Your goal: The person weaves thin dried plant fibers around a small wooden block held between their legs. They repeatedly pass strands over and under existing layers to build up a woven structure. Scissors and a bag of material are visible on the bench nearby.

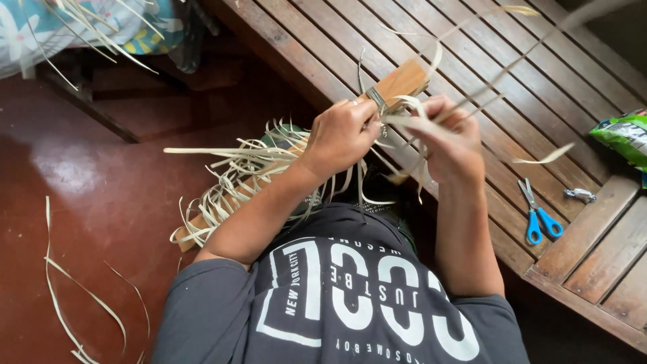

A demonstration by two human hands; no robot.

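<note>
Head view: strips [404, 111] between hands [397, 138]

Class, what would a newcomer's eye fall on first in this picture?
At centre, the left hand and right hand work pale leaf strips on a wooden stick lying across the person's lap. Blue-handled scissors lie on the slatted wooden bench at right.

Slatted wooden bench [472, 81]. On it, right of the fingers [367, 118]: blue-handled scissors [539, 214], small metal clip [581, 195], green packet [623, 135]. Red floor [101, 195], left: loose pale strips [74, 296].
</note>
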